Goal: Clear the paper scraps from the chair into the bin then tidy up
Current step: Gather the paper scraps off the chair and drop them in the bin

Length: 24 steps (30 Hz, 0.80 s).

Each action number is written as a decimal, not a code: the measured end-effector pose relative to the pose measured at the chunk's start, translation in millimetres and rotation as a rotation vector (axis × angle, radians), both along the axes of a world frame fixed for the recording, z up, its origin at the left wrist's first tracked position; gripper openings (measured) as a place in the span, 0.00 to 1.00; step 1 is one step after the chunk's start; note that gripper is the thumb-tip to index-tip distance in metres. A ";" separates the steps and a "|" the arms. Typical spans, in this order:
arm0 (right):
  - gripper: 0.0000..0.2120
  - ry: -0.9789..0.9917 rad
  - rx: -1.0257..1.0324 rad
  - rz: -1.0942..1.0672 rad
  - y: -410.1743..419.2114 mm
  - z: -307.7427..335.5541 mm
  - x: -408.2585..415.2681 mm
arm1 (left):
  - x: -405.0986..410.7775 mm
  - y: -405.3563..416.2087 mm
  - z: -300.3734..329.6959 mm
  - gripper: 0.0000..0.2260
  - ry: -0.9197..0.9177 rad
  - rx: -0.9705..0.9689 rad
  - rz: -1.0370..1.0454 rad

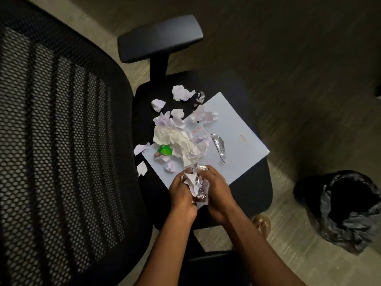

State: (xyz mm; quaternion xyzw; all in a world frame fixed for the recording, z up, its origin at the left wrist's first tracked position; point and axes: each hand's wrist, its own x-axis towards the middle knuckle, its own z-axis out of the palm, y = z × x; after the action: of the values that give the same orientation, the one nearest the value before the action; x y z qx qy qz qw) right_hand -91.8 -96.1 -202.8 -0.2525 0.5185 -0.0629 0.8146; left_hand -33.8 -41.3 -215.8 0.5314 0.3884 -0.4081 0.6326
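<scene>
Fingers [186,183] of both hands curled inward, cupping a wad of crumpled paper and foil [195,185] between the left hand [182,194] and the right hand [216,193] above the near edge of the chair seat [253,190]. Just beyond the fingertips lay a flat white sheet [237,141] strewn with more paper scraps [173,122], a creased tissue [175,139], a green wrapper [165,150] and a strip of foil [219,146]. Farther off, loose scraps sat on the bare seat near the armrest [159,38]. To the right of the hands, well apart on the floor, stood the bin [342,209], lined with a dark bag and open. The step in hand appeared to be gathering a handful; doing it well probably meant keeping both palms closed under the wad so small pieces did not slip out on the way across to the bin. Most of the litter remained on the seat.
</scene>
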 end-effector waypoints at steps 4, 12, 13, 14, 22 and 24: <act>0.06 0.085 -0.293 -0.023 -14.6 3.1 -21.2 | -24.9 -20.8 2.4 0.06 -0.330 0.269 -0.227; 0.07 0.198 -0.608 -0.290 -95.5 19.0 -115.4 | -126.6 -130.7 21.7 0.19 -0.685 0.410 -0.612; 0.07 0.221 -0.641 -0.322 -111.4 18.7 -133.3 | -143.7 -149.0 20.4 0.21 -0.691 0.399 -0.657; 0.07 0.258 -0.676 -0.348 -128.1 16.8 -152.5 | -161.9 -167.5 17.8 0.22 -0.671 0.374 -0.693; 0.09 0.609 -0.587 -0.733 -255.5 -40.4 -319.1 | -326.5 -289.4 -18.1 0.13 -0.389 -0.051 -0.935; 0.08 0.630 -0.474 -0.843 -274.9 -60.6 -355.4 | -363.8 -307.0 -31.9 0.11 -0.460 -0.034 -1.075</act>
State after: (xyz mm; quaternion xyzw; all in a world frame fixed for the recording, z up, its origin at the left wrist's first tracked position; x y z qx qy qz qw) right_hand -447.2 -371.1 -263.4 -0.2064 0.7636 -0.4182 0.4465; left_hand -397.6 -348.3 -247.8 0.7185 -0.0898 -0.5521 0.4134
